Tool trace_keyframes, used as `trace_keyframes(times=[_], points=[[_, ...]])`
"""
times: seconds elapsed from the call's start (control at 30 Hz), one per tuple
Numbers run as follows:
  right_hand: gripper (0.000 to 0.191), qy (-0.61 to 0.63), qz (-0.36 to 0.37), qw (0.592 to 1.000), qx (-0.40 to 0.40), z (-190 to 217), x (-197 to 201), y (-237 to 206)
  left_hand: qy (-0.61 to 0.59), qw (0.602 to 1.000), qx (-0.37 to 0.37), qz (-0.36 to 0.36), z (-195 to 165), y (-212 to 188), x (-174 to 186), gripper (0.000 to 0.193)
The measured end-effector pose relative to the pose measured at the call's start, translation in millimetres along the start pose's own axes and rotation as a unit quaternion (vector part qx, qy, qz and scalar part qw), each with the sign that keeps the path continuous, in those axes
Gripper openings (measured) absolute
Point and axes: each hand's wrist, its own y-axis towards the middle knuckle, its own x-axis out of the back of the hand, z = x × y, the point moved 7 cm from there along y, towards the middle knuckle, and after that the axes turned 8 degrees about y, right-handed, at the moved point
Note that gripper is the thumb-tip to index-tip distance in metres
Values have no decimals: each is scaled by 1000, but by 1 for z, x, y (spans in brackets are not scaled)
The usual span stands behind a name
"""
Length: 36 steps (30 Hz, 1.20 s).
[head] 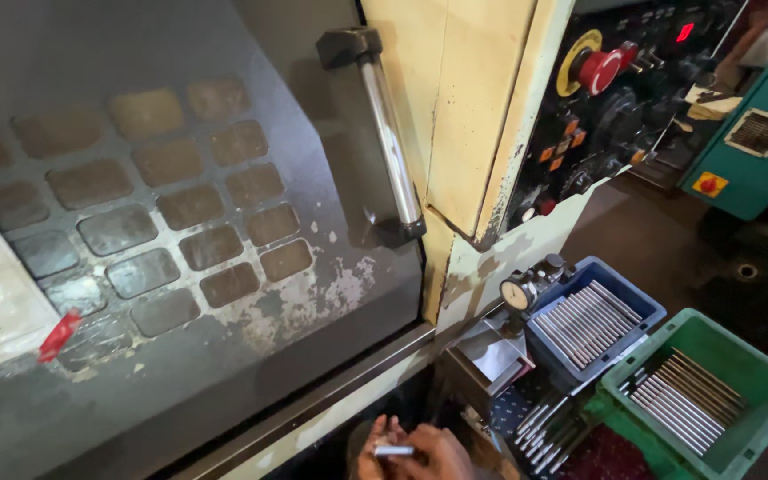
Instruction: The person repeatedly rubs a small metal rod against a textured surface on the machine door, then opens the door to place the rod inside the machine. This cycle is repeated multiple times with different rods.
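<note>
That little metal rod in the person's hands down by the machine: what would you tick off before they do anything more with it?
1. Rod held: ok. The metal rod lies between the fingers of both hands, left hand and right hand.
2. Firmness of grip: cannot tell, the hands are cut off at the frame's bottom edge.
3. Machine door shut: ok, with its handle untouched.
4. Red stop button unobstructed: ok.
5. Blue bin and green bin close by: ok, each holds rods in rows.
6. Dial gauge reading: cannot tell, too small.
</note>
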Motion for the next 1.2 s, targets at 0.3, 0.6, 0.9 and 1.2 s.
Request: trace_keyframes(times=[0.3, 0.6, 0.9, 1.2], points=[[30, 161, -55, 963, -211, 54, 58, 18, 410, 894, -168, -65, -23, -50, -10, 42], [29, 247, -14, 955, -165, 84, 44, 8, 382, 912, -129, -70, -31, -87, -18, 43], [35, 290, -54, 946, -132, 81, 60, 12, 210, 971, -113, -5, -53, -153, -98, 31], [22, 223, -53, 971, -63, 124, 53, 11, 220, 966, -138, 6, -65, -170, -113, 40]])
